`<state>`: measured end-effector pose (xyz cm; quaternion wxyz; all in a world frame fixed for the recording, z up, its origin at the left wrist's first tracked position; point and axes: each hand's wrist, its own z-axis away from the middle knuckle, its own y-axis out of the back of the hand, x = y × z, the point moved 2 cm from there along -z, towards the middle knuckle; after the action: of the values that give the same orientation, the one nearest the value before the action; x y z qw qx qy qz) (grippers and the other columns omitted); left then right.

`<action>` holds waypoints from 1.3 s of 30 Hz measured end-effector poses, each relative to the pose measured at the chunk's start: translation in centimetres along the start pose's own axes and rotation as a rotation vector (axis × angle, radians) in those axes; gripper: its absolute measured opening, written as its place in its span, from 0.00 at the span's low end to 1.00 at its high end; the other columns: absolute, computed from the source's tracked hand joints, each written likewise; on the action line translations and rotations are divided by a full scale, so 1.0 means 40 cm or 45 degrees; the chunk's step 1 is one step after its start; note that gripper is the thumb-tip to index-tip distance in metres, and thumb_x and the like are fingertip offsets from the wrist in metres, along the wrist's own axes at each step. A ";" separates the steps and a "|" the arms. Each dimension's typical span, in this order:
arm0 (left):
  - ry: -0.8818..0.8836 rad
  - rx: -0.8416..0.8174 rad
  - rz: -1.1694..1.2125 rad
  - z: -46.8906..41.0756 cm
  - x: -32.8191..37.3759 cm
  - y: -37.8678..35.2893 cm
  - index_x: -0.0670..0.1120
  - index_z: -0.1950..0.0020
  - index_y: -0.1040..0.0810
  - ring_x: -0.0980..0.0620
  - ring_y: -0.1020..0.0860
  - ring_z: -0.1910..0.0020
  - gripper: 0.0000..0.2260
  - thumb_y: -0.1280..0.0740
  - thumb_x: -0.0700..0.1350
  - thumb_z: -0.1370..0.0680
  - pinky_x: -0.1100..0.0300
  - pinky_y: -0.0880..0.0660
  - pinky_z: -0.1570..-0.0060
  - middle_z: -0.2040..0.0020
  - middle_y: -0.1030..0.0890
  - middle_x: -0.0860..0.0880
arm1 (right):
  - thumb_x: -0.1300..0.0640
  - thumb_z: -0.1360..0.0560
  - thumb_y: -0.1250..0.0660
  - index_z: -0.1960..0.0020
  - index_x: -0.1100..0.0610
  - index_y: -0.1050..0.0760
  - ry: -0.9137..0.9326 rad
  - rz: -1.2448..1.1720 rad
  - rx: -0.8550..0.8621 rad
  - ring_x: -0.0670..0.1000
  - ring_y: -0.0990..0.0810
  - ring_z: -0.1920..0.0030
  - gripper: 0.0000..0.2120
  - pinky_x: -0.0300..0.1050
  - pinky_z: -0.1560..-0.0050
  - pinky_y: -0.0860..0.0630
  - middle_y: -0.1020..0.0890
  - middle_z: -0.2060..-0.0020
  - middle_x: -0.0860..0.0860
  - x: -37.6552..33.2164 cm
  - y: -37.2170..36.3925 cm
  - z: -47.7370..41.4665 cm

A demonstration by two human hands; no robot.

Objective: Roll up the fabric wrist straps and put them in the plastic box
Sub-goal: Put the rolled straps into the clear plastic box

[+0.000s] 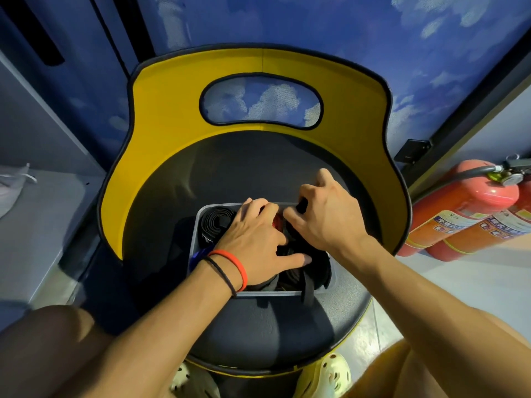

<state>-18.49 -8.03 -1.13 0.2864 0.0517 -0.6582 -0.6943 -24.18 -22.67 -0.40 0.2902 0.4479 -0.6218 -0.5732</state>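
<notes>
Hands are seen from above, both lowered into a grey rectangular plastic box (193, 245). The box is placed at the middle of the dark round seat (258, 326) of a chair, and a yellow curved backrest (172, 116) with an oval cut-out is seen beyond it.

The left hand (253, 239) is laid palm down over the box with its fingers spread and the thumb stretched out to the right. It is pressed onto a pile of loose dark fabric wrist straps (290, 275) that fills the right and near part of the box. A red band and a thin black band (240, 270) are worn on its wrist.

The right hand (324, 216) is held at the far right corner of the box. Its fingers are curled and clamped on a black strap piece (301, 205) at the far edge. A small red patch (277, 222) is glimpsed between the two hands; what it belongs to cannot be told.

A tightly rolled black fabric wrist strap (215, 222) is lodged in the far left corner of the box. One dark strap tail (309, 285) is draped over the near edge.

Two red fire extinguishers (459, 208) are laid on the floor to the right of the chair. Pale perforated clogs (333, 372) are seen under the seat's near edge.
</notes>
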 end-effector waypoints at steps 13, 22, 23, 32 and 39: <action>0.003 -0.004 -0.055 -0.003 0.001 -0.004 0.55 0.47 0.15 0.48 0.49 0.24 0.29 0.46 0.73 0.25 0.46 0.59 0.21 0.29 0.35 0.49 | 0.32 0.20 0.59 0.36 0.51 0.27 0.050 0.053 -0.053 0.59 0.29 0.35 0.32 0.63 0.25 0.43 0.28 0.38 0.55 -0.004 -0.105 -0.062; -0.043 0.060 -0.229 0.009 0.005 -0.017 0.54 0.38 0.21 0.46 0.48 0.22 0.30 0.53 0.69 0.22 0.44 0.55 0.21 0.24 0.37 0.47 | 0.36 0.21 0.65 0.24 0.38 0.43 -0.048 0.062 -0.644 0.61 0.32 0.28 0.28 0.66 0.29 0.41 0.33 0.25 0.53 -0.001 -0.144 -0.095; -0.049 0.064 -0.226 0.012 0.006 -0.018 0.53 0.36 0.22 0.46 0.50 0.21 0.29 0.53 0.68 0.21 0.45 0.56 0.21 0.23 0.39 0.46 | 0.37 0.20 0.64 0.24 0.38 0.43 -0.065 0.060 -0.614 0.61 0.32 0.28 0.27 0.66 0.28 0.42 0.33 0.25 0.53 0.000 -0.141 -0.086; 0.057 0.135 -0.217 0.107 -0.034 -0.027 0.48 0.17 0.58 0.54 0.60 0.19 0.41 0.58 0.72 0.23 0.50 0.58 0.20 0.17 0.59 0.50 | 0.37 0.16 0.54 0.24 0.51 0.36 -0.109 -0.285 -0.190 0.56 0.32 0.27 0.28 0.60 0.23 0.43 0.29 0.29 0.53 0.013 -0.102 -0.050; -0.044 0.092 -0.231 0.115 -0.052 -0.038 0.50 0.18 0.59 0.57 0.66 0.21 0.42 0.53 0.74 0.22 0.49 0.57 0.20 0.18 0.63 0.53 | 0.47 0.15 0.48 0.34 0.56 0.23 0.389 -0.265 -0.026 0.54 0.24 0.37 0.21 0.53 0.32 0.29 0.22 0.36 0.52 0.002 -0.016 0.089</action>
<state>-19.33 -3.02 -2.63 0.2088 0.1093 -0.6803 -0.6940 -27.18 -21.07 -1.65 0.3249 0.5886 -0.5150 -0.5317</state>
